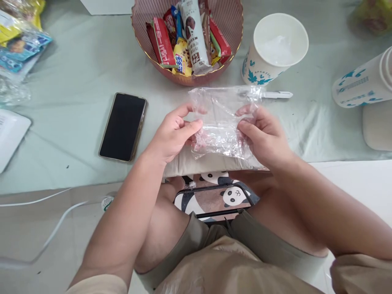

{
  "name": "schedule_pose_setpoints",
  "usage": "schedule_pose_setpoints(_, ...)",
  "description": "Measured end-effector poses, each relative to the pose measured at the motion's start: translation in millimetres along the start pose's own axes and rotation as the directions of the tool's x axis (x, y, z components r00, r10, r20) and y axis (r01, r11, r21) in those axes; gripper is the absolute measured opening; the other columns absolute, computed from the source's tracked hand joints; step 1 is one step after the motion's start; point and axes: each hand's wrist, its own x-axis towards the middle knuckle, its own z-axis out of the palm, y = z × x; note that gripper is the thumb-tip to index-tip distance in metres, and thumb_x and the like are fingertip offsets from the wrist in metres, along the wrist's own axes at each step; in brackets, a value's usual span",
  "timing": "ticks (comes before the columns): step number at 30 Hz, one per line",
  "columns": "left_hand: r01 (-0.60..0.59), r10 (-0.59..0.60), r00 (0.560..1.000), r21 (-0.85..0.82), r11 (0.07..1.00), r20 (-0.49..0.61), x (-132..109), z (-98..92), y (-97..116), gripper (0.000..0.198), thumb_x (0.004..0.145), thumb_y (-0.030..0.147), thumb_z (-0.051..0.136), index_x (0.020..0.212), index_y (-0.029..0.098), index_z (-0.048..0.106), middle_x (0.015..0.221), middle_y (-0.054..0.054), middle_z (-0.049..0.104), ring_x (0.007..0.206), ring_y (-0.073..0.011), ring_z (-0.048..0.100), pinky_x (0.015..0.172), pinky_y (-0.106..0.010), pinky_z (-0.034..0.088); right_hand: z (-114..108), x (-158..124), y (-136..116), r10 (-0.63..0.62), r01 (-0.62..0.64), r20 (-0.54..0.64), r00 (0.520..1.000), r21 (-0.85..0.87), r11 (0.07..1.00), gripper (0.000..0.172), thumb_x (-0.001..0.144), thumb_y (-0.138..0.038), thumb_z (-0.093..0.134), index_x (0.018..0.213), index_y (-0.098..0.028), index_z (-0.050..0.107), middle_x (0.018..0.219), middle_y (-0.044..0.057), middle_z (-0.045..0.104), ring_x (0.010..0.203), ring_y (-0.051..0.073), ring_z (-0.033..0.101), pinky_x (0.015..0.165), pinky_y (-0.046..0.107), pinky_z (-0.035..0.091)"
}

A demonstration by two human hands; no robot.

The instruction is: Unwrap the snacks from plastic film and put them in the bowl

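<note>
In the far bowl (141, 34), blue Chinese characters on the yellow packet (183, 57) seem to include 多多. Column lettering on the pale bar (196, 38), white lettering on the red packet (163, 43) to its left, and blue print on the paper cup (259, 67) and far-right stacked cups (359, 86) cannot be read.

Room runs between phone (123, 127) and bowl (141, 24); beyond the right hand (265, 136), cup (263, 67) and perhaps half-hidden pen (279, 94) obstruct.
</note>
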Motion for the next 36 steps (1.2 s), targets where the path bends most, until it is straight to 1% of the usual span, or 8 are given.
schedule_pose_setpoints(9, -0.143, 0.143, 0.989, -0.009, 0.990, 0.041, 6.2, -4.5, -1.5, 0.032, 0.086, 0.049, 0.066, 0.075, 0.019, 0.065, 0.067, -0.002, 0.058, 0.052, -0.0108, 0.053, 0.045, -0.024, 0.045, -12.0, 3.7, 0.7, -0.177, 0.185, 0.074, 0.981, -0.115, 0.976, 0.030, 0.091, -0.043, 0.055, 0.074, -0.022, 0.067, 0.090, 0.008, 0.063, 0.094, 0.023, 0.063, 0.083, 0.039, 0.053)
schedule_pose_setpoints(14, -0.183, 0.171, 0.982, 0.173, 0.968, 0.081, 3.5, -4.9, -6.8, 0.028, 0.065, 0.019, 0.082, 0.086, 0.020, 0.063, 0.081, 0.002, 0.059, 0.057, -0.0065, 0.052, 0.051, -0.021, 0.045, -14.4, 8.3, 3.3, -0.160, 0.153, -0.030, 0.987, -0.160, 0.975, 0.030, 0.093, -0.052, 0.059, 0.086, -0.024, 0.061, 0.122, 0.008, 0.063, 0.124, 0.027, 0.061, 0.105, 0.044, 0.051)
schedule_pose_setpoints(19, -0.204, 0.156, 0.964, 0.226, 0.953, 0.216, -2.4, -1.0, -4.1, 0.026, 0.070, 0.017, 0.075, 0.094, 0.019, 0.064, 0.094, 0.000, 0.063, 0.061, -0.0072, 0.056, 0.054, -0.023, 0.047, -10.3, 7.9, -11.6, 0.142, -0.116, 0.282, 0.949, -0.107, 0.987, 0.053, 0.079, -0.041, 0.078, 0.123, -0.024, 0.054, 0.102, 0.004, 0.069, 0.090, 0.019, 0.068, 0.074, 0.033, 0.055)
schedule_pose_setpoints(26, -0.293, 0.304, 0.953, 0.324, 0.900, 0.017, 6.9, -4.7, -11.3, 0.019, 0.074, 0.020, 0.070, 0.092, 0.020, 0.065, 0.087, 0.000, 0.066, 0.056, -0.0076, 0.051, 0.048, -0.022, 0.043, -5.7, 5.3, -28.9, 0.427, -0.288, 0.457, 0.780, -0.344, 0.894, 0.019, 0.076, -0.031, 0.073, 0.081, -0.016, 0.063, 0.066, -0.003, 0.057, 0.058, 0.009, 0.050, 0.053, 0.024, 0.037)
schedule_pose_setpoints(28, -0.330, 0.425, 0.894, 0.433, 0.839, -0.141, 9.9, -7.9, -15.1, 0.019, 0.076, 0.021, 0.069, 0.094, 0.023, 0.065, 0.093, -0.001, 0.069, 0.061, -0.0097, 0.057, 0.051, -0.023, 0.046, -6.4, 5.1, -28.0, 0.426, -0.281, 0.438, 0.792, -0.357, 0.891, 0.018, 0.076, -0.031, 0.072, 0.079, -0.016, 0.064, 0.064, -0.003, 0.057, 0.058, 0.010, 0.050, 0.054, 0.025, 0.037)
schedule_pose_setpoints(30, -0.419, 0.649, 0.720, 0.590, 0.690, -0.247, 8.7, -8.7, -15.9, 0.017, 0.079, 0.022, 0.070, 0.095, 0.024, 0.065, 0.097, -0.003, 0.071, 0.077, -0.0145, 0.065, 0.065, -0.028, 0.053, -7.1, 4.8, -25.0, 0.405, -0.266, 0.403, 0.820, -0.358, 0.895, 0.015, 0.076, -0.030, 0.071, 0.079, -0.016, 0.065, 0.067, -0.002, 0.059, 0.061, 0.010, 0.051, 0.057, 0.025, 0.039)
schedule_pose_setpoints(33, -0.566, 0.852, 0.516, 0.711, 0.418, -0.090, -2.0, -0.3, -12.1, 0.011, 0.085, 0.026, 0.068, 0.096, 0.023, 0.066, 0.101, -0.005, 0.074, 0.100, -0.0218, 0.069, 0.094, -0.039, 0.056, -6.5, 4.3, -19.5, 0.323, -0.220, 0.362, 0.874, -0.298, 0.929, 0.012, 0.080, -0.028, 0.067, 0.079, -0.016, 0.066, 0.070, -0.002, 0.058, 0.064, 0.010, 0.051, 0.061, 0.025, 0.039)
schedule_pose_setpoints(36, -0.510, 0.662, 0.748, 0.689, 0.515, 0.058, -13.1, 14.9, -9.2, 0.020, 0.090, 0.028, 0.066, 0.109, 0.023, 0.068, 0.127, -0.008, 0.074, 0.127, -0.0266, 0.065, 0.117, -0.046, 0.047, -3.5, 3.9, -16.0, 0.198, -0.129, 0.366, 0.909, -0.204, 0.970, 0.014, 0.083, -0.029, 0.066, 0.078, -0.016, 0.065, 0.069, -0.002, 0.057, 0.064, 0.010, 0.050, 0.062, 0.025, 0.039)
